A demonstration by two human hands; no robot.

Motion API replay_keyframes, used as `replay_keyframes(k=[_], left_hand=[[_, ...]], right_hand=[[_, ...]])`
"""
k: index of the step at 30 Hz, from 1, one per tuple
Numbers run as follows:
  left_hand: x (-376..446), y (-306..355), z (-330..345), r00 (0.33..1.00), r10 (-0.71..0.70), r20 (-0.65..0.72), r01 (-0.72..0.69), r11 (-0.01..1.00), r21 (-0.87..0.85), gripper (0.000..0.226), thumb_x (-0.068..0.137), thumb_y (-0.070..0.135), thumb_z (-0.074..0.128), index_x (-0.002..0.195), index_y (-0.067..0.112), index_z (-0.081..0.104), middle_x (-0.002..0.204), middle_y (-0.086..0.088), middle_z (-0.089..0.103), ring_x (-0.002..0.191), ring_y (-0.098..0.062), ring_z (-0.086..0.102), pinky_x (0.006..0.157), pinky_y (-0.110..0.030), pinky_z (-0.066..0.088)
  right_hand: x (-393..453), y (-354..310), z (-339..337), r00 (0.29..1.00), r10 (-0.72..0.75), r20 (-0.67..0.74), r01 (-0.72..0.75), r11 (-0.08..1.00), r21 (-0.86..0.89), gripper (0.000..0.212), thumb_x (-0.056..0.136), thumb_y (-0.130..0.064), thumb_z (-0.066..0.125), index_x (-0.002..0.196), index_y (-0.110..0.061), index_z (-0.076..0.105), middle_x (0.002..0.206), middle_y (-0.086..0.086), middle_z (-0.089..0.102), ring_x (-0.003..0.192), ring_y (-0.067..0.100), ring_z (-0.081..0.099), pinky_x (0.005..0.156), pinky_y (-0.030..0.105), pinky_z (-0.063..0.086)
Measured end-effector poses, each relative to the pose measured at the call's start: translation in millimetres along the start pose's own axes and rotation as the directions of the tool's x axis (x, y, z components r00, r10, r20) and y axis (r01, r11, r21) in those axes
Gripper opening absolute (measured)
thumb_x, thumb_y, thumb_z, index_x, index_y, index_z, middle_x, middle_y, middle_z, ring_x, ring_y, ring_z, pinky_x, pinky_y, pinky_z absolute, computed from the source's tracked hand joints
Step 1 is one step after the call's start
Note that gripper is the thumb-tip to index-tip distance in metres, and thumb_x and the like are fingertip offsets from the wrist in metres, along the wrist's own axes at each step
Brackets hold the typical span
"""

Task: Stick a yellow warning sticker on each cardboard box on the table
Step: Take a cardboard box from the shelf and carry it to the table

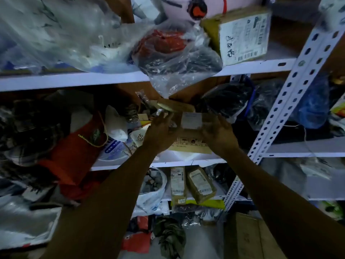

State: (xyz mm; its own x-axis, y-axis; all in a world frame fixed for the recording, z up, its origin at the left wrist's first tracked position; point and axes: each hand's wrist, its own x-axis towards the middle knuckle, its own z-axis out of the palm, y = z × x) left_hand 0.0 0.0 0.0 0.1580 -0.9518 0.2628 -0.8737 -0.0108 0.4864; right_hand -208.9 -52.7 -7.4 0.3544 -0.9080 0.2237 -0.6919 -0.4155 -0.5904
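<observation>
— What is that thing on the middle shelf?
— A small brown cardboard box (190, 135). It has a pale label on top and little printed pictures on its front side.
— Is it lying flat?
— It looks a bit tipped. It's blurry.

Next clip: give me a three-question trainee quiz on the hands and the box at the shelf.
1. True or false: both hands are at the cardboard box on the middle shelf.
2. Which is on the top shelf? A) a labelled box B) a kettle C) a ladder
3. Fill in: the clear bag hangs over the top shelf's ____.

Key: 1 true; 2 A; 3 edge. Whether either grip is closed on the box is unclear.
</observation>
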Motion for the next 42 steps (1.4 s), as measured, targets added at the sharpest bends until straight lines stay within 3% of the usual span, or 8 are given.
replay_keyframes(k=[6,10,14,19,27,34,39,42], left_hand=[[17.9,-8.5,21.9,0.981,-0.193,-0.002,0.176,0.899,-0.401,0.062,0.090,0.049,0.059,0.146,0.026,0.044,0.136,-0.004,0.059,0.112,-0.018,0.057,0.087,-0.027,0.043],[22.6,-18.5,42.1,0.947,-0.320,0.035,0.281,0.766,-0.578,0.059,0.094,0.031,0.065,0.149,0.023,0.041,0.134,-0.003,0.059,0.122,-0.023,0.057,0.097,-0.033,0.048],[17.2,-22.7,62.8,0.930,-0.366,0.046,0.248,0.529,-0.811,0.055,0.098,0.010,0.057,0.150,0.019,0.041,0.143,-0.006,0.054,0.129,-0.023,0.054,0.097,-0.028,0.051],[17.5,-20.4,69.0,0.914,-0.406,0.029,0.209,0.407,-0.889,0.062,0.084,0.024,0.062,0.145,0.024,0.048,0.145,-0.007,0.054,0.127,-0.021,0.057,0.099,-0.036,0.050],[11.8,-4.7,52.7,0.897,-0.440,0.037,0.211,0.354,-0.911,0.053,0.095,0.007,0.057,0.143,0.027,0.051,0.143,-0.006,0.056,0.125,-0.025,0.057,0.100,-0.042,0.051],[-20.3,27.1,10.9,0.903,-0.428,-0.042,0.135,0.376,-0.917,0.048,0.080,0.026,0.062,0.120,0.051,0.062,0.135,0.002,0.063,0.110,-0.015,0.066,0.080,-0.030,0.059],[-41.3,38.7,-3.3,0.937,-0.349,-0.030,0.127,0.418,-0.900,0.049,0.079,0.031,0.060,0.122,0.054,0.059,0.142,0.003,0.056,0.123,-0.021,0.057,0.100,-0.051,0.050],[-50.3,39.4,-4.3,0.954,-0.298,0.028,0.156,0.415,-0.896,0.049,0.080,0.035,0.060,0.123,0.058,0.057,0.144,0.008,0.052,0.127,-0.021,0.053,0.101,-0.054,0.048]], right_hand=[[22.1,8.0,25.8,0.983,0.184,-0.007,-0.153,0.838,0.524,0.060,0.096,-0.037,0.061,0.150,-0.029,0.035,0.142,0.009,0.052,0.126,0.029,0.054,0.100,0.053,0.049],[31.3,17.8,43.1,0.949,0.314,0.041,-0.246,0.650,0.719,0.060,0.095,-0.023,0.063,0.150,-0.031,0.039,0.136,0.006,0.057,0.116,0.027,0.060,0.095,0.047,0.054],[23.2,18.6,54.6,0.944,0.330,0.010,-0.210,0.576,0.790,0.059,0.096,-0.023,0.061,0.149,-0.034,0.037,0.145,0.007,0.053,0.125,0.026,0.057,0.105,0.051,0.047],[21.5,14.1,59.3,0.941,0.335,-0.043,-0.162,0.560,0.812,0.059,0.097,-0.023,0.057,0.151,-0.025,0.035,0.150,0.009,0.048,0.133,0.026,0.051,0.111,0.050,0.042],[14.4,0.6,44.5,0.950,0.306,-0.070,-0.118,0.555,0.823,0.059,0.093,-0.024,0.056,0.149,-0.029,0.040,0.144,0.008,0.054,0.126,0.024,0.056,0.107,0.047,0.046],[-16.9,-21.9,20.8,0.952,0.263,-0.155,-0.011,0.537,0.844,0.062,0.086,-0.032,0.057,0.146,-0.039,0.041,0.134,-0.007,0.059,0.112,-0.001,0.061,0.088,0.017,0.053],[-45.5,-31.9,9.2,0.935,0.280,-0.218,0.025,0.560,0.828,0.056,0.099,-0.021,0.056,0.150,-0.035,0.037,0.133,-0.008,0.055,0.116,0.007,0.059,0.094,0.027,0.053],[-61.7,-33.6,5.3,0.917,0.308,-0.256,0.021,0.601,0.799,0.054,0.101,-0.021,0.055,0.150,-0.035,0.037,0.123,-0.023,0.054,0.110,0.002,0.059,0.087,0.022,0.055]])
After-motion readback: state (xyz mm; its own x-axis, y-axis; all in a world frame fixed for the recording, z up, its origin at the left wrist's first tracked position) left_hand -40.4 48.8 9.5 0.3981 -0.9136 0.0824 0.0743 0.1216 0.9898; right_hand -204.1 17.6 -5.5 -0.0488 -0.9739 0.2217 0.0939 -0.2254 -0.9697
